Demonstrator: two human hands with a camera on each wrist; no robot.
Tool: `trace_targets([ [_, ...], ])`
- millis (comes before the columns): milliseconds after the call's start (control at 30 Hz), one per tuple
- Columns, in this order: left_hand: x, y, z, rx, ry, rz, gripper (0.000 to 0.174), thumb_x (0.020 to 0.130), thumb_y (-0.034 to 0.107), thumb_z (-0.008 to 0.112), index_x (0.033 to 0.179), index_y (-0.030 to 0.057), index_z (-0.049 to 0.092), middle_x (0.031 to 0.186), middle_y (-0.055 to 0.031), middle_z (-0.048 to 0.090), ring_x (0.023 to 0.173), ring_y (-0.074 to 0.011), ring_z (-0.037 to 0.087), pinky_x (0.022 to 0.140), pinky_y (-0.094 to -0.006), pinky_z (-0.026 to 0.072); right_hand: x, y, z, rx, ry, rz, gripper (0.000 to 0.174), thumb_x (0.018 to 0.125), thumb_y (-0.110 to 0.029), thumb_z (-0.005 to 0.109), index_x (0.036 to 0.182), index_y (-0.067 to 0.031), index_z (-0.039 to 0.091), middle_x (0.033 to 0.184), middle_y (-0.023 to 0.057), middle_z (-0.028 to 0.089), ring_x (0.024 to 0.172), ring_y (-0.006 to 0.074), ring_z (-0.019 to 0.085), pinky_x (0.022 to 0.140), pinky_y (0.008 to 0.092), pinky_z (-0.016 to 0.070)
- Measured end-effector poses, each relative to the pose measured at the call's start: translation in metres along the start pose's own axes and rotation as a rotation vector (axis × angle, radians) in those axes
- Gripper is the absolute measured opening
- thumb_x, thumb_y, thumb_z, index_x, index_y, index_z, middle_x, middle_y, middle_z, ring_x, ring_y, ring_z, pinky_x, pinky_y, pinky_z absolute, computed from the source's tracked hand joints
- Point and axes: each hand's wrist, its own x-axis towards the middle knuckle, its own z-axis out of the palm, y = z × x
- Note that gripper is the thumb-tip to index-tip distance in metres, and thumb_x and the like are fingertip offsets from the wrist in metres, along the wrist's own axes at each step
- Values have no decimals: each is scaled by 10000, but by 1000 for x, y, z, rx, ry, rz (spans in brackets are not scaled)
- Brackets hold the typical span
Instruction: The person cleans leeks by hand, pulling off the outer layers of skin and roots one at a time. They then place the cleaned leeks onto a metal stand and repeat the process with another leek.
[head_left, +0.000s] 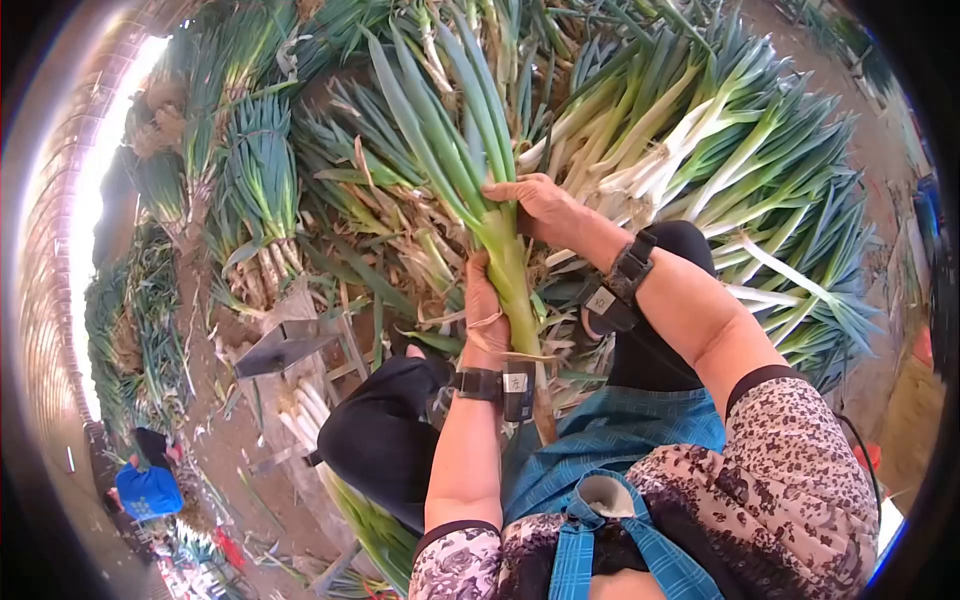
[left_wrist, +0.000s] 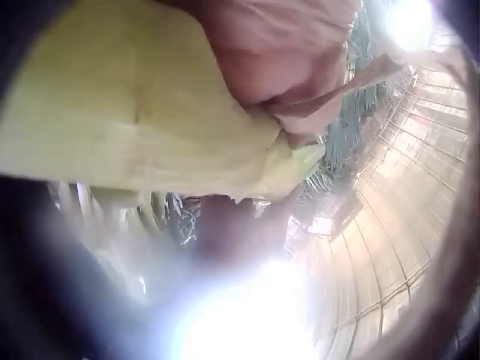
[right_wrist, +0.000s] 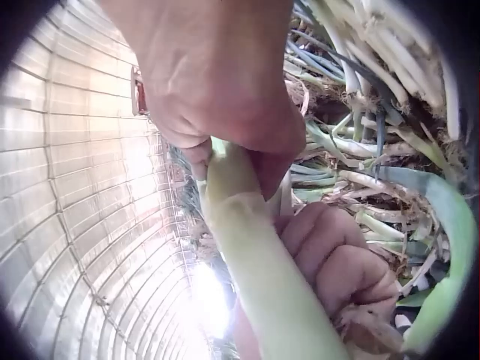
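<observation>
A thick green onion [head_left: 512,272] stands upright in front of me in the head view, its green leaves fanned at the top and its pale stalk running down toward the lap. My left hand [head_left: 482,308] grips the stalk partway down. Higher up, where the leaves split, my right hand [head_left: 548,208] pinches it with thumb and fingers. In the right wrist view the curled left fingers [right_wrist: 341,262] wrap behind the stalk [right_wrist: 262,255], below the right hand [right_wrist: 225,90]. A dry strip of peel [left_wrist: 337,94] hangs by the left hand in the left wrist view.
A large pile of green onions [head_left: 700,150] lies at the right. Tied bundles [head_left: 262,170] stand at the left. Loose leaves and peelings [head_left: 400,230] cover the ground ahead. A metal plate [head_left: 285,347] on a wooden bench is near the left knee. Another person in blue [head_left: 148,490] is at lower left.
</observation>
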Motion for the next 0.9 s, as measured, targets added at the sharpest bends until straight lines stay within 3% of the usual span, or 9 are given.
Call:
trace_targets([
  [67,-38,-16,34,403,591,26,399,947,438,433,1034,78,583,791,-21,604,697,-174,596,570,-291,498,-3,0,-3,-19,-47,14,259,847,-99,669,1051,52,618,948,95,654,818,195,637,760,348,520],
  [267,-119,-73,-35,609,622,38,374,948,405,491,1010,53,601,781,6,604,704,-167,598,588,-301,491,-26,-3,5,-147,-20,-19,251,835,-105,678,1024,47,615,936,86,655,820,196,643,723,352,533],
  [333,-151,-49,-38,969,696,-537,336,933,347,519,910,29,624,701,-47,609,674,-220,606,606,-330,489,-21,0,7,-172,-51,-22,258,835,-112,678,1029,43,611,931,84,653,821,196,643,717,349,537],
  [400,-164,-21,-93,2141,175,-380,274,886,273,565,826,11,614,677,-153,608,636,-296,608,604,-380,479,-21,3,15,-152,-90,-41,324,815,-135,701,1066,35,590,956,105,641,764,212,648,685,348,544],
  [433,-155,-13,-17,1962,505,67,221,838,223,590,853,4,603,746,-224,604,664,-353,616,608,-417,473,-23,5,18,-150,-89,-39,324,815,-135,701,1066,35,590,956,105,641,764,212,648,685,348,544],
  [500,-125,32,46,1954,716,-147,267,909,240,544,927,-18,610,834,-193,651,802,-289,647,685,-359,495,-28,13,27,-57,-204,-28,356,818,-146,702,1089,43,572,968,101,629,788,217,647,715,357,549],
  [567,-111,35,38,1401,501,407,474,950,356,536,1161,-68,528,1074,-131,651,939,-185,618,812,-296,496,-28,21,32,-56,-193,-8,354,822,-150,703,1086,45,570,974,103,622,828,225,645,732,362,557],
  [633,-104,12,38,1232,399,161,474,943,374,548,1150,-53,537,1013,-151,667,893,-174,630,799,-290,498,-20,28,37,106,-335,43,340,867,-214,664,1104,4,556,991,67,612,850,188,615,730,341,526],
  [900,-89,-32,41,1068,392,205,534,1000,463,334,1071,-15,560,801,-85,655,744,-143,608,710,-258,476,-21,26,47,49,21,21,271,860,-139,661,1055,-23,514,963,99,549,725,202,605,574,333,527],
])
